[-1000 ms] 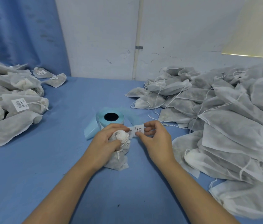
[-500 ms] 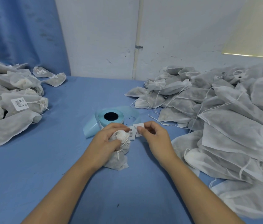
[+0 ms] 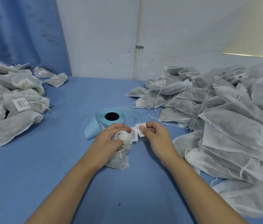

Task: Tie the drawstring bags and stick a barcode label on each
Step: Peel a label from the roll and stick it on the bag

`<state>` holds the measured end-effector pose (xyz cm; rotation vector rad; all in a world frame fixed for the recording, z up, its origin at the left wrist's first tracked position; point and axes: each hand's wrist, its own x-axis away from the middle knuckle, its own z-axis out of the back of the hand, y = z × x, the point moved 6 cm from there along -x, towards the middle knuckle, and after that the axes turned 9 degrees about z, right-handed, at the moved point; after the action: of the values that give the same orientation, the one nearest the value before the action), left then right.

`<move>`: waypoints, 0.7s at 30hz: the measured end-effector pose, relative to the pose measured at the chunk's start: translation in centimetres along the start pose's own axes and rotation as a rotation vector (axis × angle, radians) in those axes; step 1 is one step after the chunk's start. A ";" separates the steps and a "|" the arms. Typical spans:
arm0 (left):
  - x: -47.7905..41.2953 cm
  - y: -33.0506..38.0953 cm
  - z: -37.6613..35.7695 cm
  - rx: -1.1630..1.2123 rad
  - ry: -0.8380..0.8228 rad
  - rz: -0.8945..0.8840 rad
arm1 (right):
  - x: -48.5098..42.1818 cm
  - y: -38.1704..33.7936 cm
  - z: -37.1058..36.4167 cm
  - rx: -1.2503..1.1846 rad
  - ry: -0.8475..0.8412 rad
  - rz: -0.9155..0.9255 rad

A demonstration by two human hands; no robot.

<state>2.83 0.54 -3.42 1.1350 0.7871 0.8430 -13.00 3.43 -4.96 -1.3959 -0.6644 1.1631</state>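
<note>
My left hand [image 3: 109, 139] grips a small white drawstring bag [image 3: 119, 160] by its gathered neck, with the bag's body resting on the blue table. Beside the neck, a white barcode label [image 3: 134, 135] stands upright between both hands. My right hand [image 3: 156, 136] pinches the label's right part [image 3: 141, 126] between thumb and fingers. Just behind my hands sits the pale blue label roll [image 3: 112, 117], with a strip of backing trailing off to the left.
A big heap of untied grey-white bags [image 3: 224, 113] with loose strings fills the right side. A pile of labelled, tied bags [image 3: 13, 101] lies at the left. Blue table cloth [image 3: 63, 159] spreads between them; a white wall and blue curtain stand behind.
My right hand has drawn the label closer to the bag's neck, and the label now bends between the two hands. The left hand and the bag have stayed in place.
</note>
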 end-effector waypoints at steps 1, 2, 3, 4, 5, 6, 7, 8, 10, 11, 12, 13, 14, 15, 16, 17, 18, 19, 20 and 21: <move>0.0 0.0 0.0 -0.004 -0.004 -0.003 | 0.0 0.0 0.1 -0.001 -0.004 -0.008; 0.0 0.0 0.0 -0.007 -0.008 -0.005 | -0.1 0.0 0.2 -0.001 -0.009 -0.019; -0.1 0.0 0.0 -0.008 -0.011 -0.006 | -0.1 0.0 0.2 -0.004 -0.014 -0.030; -0.1 -0.1 0.0 -0.011 -0.013 -0.005 | -0.2 0.0 0.3 -0.012 -0.020 -0.038; -0.1 -0.1 0.0 -0.013 -0.013 -0.003 | -0.2 0.0 0.3 -0.021 -0.026 -0.044; -0.1 -0.2 0.0 -0.014 -0.011 0.000 | -0.3 0.0 0.3 -0.030 -0.027 -0.048; -0.1 -0.2 0.0 -0.013 -0.010 0.002 | -0.3 -0.1 0.4 -0.036 -0.024 -0.052; -0.1 -0.2 0.0 -0.014 -0.010 0.002 | -0.3 -0.1 0.4 -0.037 -0.018 -0.055; -0.1 -0.1 0.0 -0.020 -0.015 -0.002 | -0.3 -0.1 0.5 -0.020 -0.002 -0.061; -0.1 -0.1 -0.1 -0.026 -0.020 -0.005 | -0.3 -0.1 0.6 -0.003 0.005 -0.064; -0.1 0.0 -0.2 -0.038 -0.025 -0.010 | -0.4 -0.1 0.7 0.010 0.011 -0.067; -0.1 0.1 -0.3 -0.053 -0.033 -0.015 | -0.4 -0.2 0.7 0.013 0.018 -0.069; -0.1 0.2 -0.4 -0.069 -0.040 -0.020 | -0.5 -0.2 0.8 0.009 0.025 -0.071; -0.1 0.2 -0.5 -0.085 -0.048 -0.024 | -0.5 -0.2 0.9 0.002 0.029 -0.074; -0.1 0.2 -0.6 -0.098 -0.053 -0.027 | -0.6 -0.2 0.9 -0.005 0.031 -0.077; -0.2 0.2 -0.6 -0.105 -0.055 -0.028 | -0.7 -0.2 1.0 -0.008 0.033 -0.081; -0.2 0.2 -0.7 -0.109 -0.056 -0.028 | -0.7 -0.2 1.0 -0.007 0.032 -0.087; -0.2 0.2 -0.7 -0.111 -0.057 -0.026 | -0.8 -0.3 1.0 -0.002 0.031 -0.094; -0.2 0.2 -0.7 -0.112 -0.058 -0.027 | -0.9 -0.3 1.0 0.007 0.029 -0.098; -0.2 0.2 -0.7 -0.114 -0.058 -0.031 | -1.0 -0.3 1.0 0.023 0.028 -0.100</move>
<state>2.11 0.72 -3.36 1.0396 0.6986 0.8157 -14.22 3.03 -4.27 -1.3423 -0.6917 1.0671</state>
